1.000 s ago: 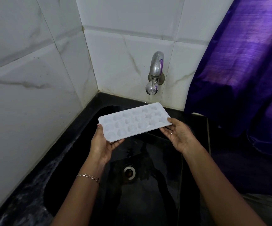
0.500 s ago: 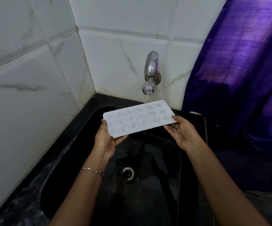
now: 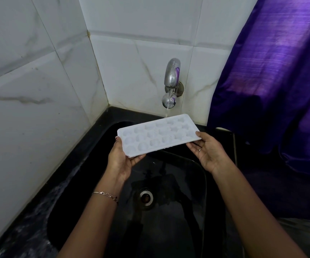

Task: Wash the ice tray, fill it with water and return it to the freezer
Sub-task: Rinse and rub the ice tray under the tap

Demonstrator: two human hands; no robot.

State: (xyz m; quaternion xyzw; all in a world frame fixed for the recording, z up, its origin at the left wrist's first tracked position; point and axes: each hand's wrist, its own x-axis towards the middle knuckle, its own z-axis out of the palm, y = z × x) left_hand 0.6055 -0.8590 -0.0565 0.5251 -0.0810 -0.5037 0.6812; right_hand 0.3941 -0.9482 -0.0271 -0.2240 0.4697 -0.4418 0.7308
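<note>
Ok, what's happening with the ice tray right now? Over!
Left hand and right hand each hold one end of the ice tray. Tray above the sink, tap trickling at its far edge. Nothing in the way.

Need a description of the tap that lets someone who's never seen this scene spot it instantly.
Find the black sink set into the tiled corner. On the back wall above its far rim, just left of the purple curtain, is the tap. It is the only chrome fixture there, and a thin stream of water drops from it to the far edge of the white ice tray held by the left hand and right hand.
</note>
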